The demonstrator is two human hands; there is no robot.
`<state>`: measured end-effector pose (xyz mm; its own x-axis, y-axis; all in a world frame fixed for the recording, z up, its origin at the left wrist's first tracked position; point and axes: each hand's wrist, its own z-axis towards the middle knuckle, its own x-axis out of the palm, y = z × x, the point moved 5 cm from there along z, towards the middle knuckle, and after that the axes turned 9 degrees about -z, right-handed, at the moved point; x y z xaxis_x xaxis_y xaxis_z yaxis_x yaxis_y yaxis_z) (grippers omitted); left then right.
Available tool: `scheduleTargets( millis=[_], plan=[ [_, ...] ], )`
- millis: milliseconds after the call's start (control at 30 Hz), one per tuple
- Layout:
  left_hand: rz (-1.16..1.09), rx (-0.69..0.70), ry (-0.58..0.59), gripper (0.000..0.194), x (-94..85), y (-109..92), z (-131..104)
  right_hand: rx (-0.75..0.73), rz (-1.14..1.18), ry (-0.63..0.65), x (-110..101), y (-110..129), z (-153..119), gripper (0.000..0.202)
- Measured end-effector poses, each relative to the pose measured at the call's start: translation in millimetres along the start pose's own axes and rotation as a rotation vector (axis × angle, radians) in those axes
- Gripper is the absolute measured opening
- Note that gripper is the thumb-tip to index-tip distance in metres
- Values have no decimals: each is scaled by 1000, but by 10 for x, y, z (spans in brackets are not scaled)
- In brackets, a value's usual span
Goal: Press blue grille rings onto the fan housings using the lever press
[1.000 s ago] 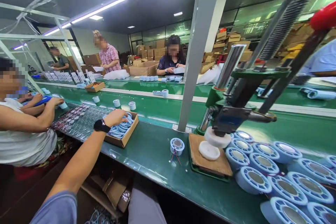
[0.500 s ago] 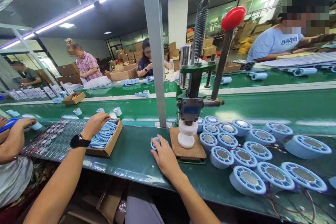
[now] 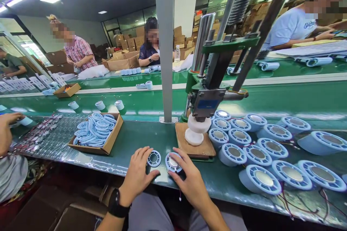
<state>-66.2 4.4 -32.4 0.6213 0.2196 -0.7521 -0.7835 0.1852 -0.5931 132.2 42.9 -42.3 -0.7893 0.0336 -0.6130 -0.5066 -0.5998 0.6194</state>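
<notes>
On the bench edge in front of me, my left hand (image 3: 139,169) curves around a light blue plastic ring (image 3: 154,158) with a hollow centre, fingers at its left side and thumb below. Just to the right, my right hand (image 3: 188,173) grips a round blue part with a silver disc centre (image 3: 173,162), from which a thin wire with a white connector hangs over the edge. Behind my right hand stands a green hand press (image 3: 208,101); its white upper pad sits over a white round base (image 3: 194,137) on a brown board.
Many similar blue round parts (image 3: 258,155) with wires stand right of the press. A cardboard box (image 3: 115,133) of coiled blue cords lies left, beside wired small pieces (image 3: 40,135). A grey post (image 3: 166,43) rises behind. A neighbour's hand (image 3: 11,119) is at far left; people sit across.
My left hand has left the cord box and come right to the blue ring. My right hand now grips the silver-centred part at the bench edge. The view has shifted closer to the press.
</notes>
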Motion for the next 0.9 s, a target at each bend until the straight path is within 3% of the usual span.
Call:
scheduleTargets(
  millis=[167, 333, 400, 633, 900],
  plan=[
    [-208, -190, -120, 49, 18, -182, 150, 68, 5, -56, -11, -34, -37, 55],
    [-311, 3, 122, 70, 125, -711, 252, 73, 15, -82, 8, -46, -64, 62],
    [-292, 3, 135, 68, 165, -795, 258, 70, 23, -103, 12, -44, -69, 62],
    [-417, -99, 29, 64, 259, -679, 198, 69, 38, -131, 25, -30, -78, 64],
    [-541, -153, 10, 70, 343, -575, 130, 79, 70, -107, 29, -30, -79, 79]
  ],
)
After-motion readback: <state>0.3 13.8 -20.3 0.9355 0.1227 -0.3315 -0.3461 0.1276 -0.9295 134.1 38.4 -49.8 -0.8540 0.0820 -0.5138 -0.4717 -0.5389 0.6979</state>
